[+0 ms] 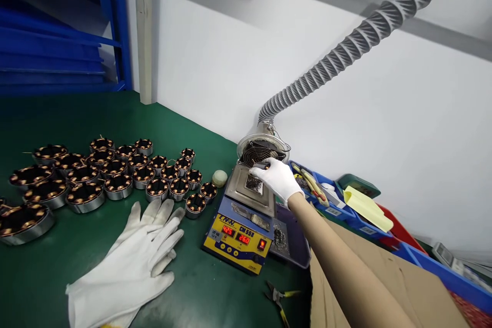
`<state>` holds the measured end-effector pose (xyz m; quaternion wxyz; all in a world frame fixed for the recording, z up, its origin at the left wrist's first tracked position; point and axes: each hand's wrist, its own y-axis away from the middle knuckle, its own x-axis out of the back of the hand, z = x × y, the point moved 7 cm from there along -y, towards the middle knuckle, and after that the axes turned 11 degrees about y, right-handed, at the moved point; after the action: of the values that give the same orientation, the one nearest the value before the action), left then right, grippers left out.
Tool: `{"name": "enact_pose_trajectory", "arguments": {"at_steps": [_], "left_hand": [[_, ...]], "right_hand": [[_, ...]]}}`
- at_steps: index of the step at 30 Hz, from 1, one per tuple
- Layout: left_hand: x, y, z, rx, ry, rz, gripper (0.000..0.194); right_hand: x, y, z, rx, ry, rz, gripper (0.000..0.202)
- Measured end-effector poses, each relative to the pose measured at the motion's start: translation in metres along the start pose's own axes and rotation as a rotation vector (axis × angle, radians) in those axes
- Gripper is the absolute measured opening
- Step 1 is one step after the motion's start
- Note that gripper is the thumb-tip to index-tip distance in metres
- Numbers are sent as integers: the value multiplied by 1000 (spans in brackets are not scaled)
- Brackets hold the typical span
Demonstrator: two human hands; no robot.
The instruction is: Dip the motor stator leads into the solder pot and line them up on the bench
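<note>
While the right hand (277, 177) is reached over the solder pot (250, 187), a small dark part (261, 165) is grasped in its grip. Loose gloves (132, 261) are laid on the surface (46, 287).

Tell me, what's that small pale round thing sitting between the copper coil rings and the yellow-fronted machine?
In the head view, a small pale green ball lies on the green mat between the coil rings and the solder pot.

Bench: green mat (96, 118)
9 o'clock: wound coils (111, 174)
6 o'clock: white gloves (134, 261), pliers (279, 300)
Centre: solder pot (242, 225)
3 o'clock: blue bins (346, 210)
</note>
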<state>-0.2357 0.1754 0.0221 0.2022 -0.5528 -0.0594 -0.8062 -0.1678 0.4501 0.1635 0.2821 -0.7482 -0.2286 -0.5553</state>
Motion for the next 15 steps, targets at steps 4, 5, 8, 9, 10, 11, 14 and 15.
{"name": "enact_pose_trajectory", "arguments": {"at_steps": [4,5,8,9,10,11,14,15], "left_hand": [[2,-2,1,-27,-50,9,58],[3,-2,0,-36,-42,21,59],[5,-2,-3,-34,30,47,65],[5,-2,-4,-34,56,39,66],[4,-2,-5,-31,81,38,67],[3,-1,-6,-32,101,34,68],[3,2,-6,-66,173,94,72],[5,4,-7,-87,209,143,74]], "right_hand": [[4,-1,0,-7,24,17,28],[4,-1,0,-8,22,20,28],[3,0,1,-9,5,13,29],[2,0,1,-9,3,9,30],[1,0,1,-8,6,7,30],[0,1,1,-6,11,7,31],[0,1,-1,2,27,9,31],[1,1,-1,3,30,11,31]]}}
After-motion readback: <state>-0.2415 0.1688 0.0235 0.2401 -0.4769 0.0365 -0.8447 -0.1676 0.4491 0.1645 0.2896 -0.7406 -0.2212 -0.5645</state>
